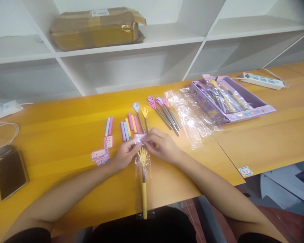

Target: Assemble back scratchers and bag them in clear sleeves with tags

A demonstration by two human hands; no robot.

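While the left hand (125, 156) and right hand (162, 145) pinch one clear bag (148, 170) by its top, fingers closed, one yellow back scratcher (144, 194) lies inside, handle towards the table's (73, 189) near edge. Beyond: eight coloured tubes (123, 131), two separate claw rods (139, 116), one overlapping bunch (168, 114), uncountable; one purple box (253, 114).

This place looks like a small packing workspace, maybe in an office or a workshop. There is a long wooden bench (66, 189), and behind it stand white open shelves (167, 33) with a taped cardboard parcel (96, 30). On the bench there are clear plastic sleeves (192, 118), small printed cards (100, 155), loose coloured tubes (123, 131) and a purple display box (253, 98) with wrapped pieces. A power strip (263, 81) lies near the box.
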